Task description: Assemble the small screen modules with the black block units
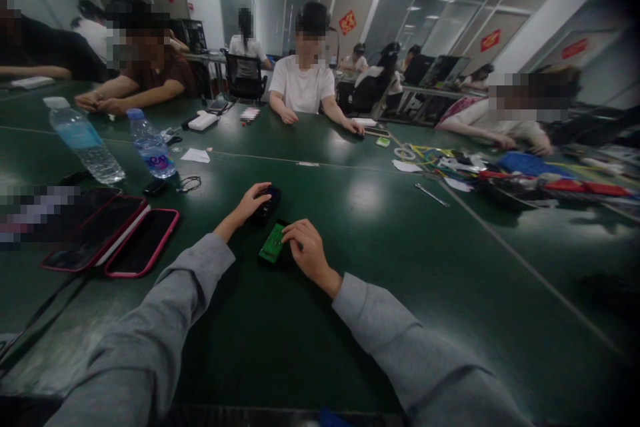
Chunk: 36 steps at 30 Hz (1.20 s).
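My left hand [249, 203] is closed round the near-left side of a small black handheld device [269, 205], which lies on the dark green table; its thumb and fingers cover part of the device. Closer to me lies a green circuit board [271, 245] in a black casing half. My right hand [306, 247] has bent fingers drawn together at the right edge of this board, fingertips touching it. Whether a small part sits between those fingertips is too fine to make out. The two objects lie close to each other.
To the left stand two water bottles [83, 140] [150, 143], with phones [143, 243] before them. A wrench [431, 195] lies right of centre, near a pile of cables and tools [525, 173]. A person in white [303, 83] sits opposite; other people sit around.
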Each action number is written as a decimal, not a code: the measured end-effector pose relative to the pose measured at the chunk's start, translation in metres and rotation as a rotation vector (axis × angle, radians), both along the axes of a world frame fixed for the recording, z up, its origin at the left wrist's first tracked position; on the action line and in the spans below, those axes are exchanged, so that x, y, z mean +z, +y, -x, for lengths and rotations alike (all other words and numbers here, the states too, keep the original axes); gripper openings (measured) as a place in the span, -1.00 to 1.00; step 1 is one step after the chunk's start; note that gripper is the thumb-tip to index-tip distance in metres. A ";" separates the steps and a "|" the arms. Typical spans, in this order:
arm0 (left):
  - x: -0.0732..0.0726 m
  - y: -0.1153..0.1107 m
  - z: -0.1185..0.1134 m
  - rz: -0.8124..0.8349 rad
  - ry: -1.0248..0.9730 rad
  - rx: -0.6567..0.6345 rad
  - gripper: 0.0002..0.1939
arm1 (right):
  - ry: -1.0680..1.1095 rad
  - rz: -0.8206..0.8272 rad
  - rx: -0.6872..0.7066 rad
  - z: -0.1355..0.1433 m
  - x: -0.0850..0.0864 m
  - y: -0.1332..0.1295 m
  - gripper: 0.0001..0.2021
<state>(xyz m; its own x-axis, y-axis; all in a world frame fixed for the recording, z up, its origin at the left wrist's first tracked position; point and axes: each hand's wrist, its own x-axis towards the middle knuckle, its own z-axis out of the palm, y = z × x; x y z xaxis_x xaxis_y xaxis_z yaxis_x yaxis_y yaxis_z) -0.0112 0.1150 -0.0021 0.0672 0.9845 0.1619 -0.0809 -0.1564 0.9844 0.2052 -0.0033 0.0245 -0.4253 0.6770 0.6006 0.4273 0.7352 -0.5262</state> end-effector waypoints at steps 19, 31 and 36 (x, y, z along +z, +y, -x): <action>0.006 -0.002 -0.003 0.031 -0.004 -0.005 -0.53 | -0.109 -0.045 -0.003 0.001 0.006 0.001 -0.78; 0.003 0.000 -0.001 -0.022 0.139 -0.015 -0.49 | -0.015 -0.061 0.038 0.004 0.003 0.003 -0.75; 0.006 -0.003 -0.002 0.007 0.127 -0.016 -0.47 | -0.023 -0.053 0.034 0.003 0.003 0.003 -0.77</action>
<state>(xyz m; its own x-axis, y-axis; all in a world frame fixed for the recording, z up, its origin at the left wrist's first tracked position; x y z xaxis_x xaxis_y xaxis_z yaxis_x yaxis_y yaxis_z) -0.0095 0.1118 0.0042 0.1023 0.9842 0.1443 0.0419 -0.1492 0.9879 0.2027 -0.0004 0.0279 -0.4612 0.6298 0.6250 0.4130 0.7758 -0.4770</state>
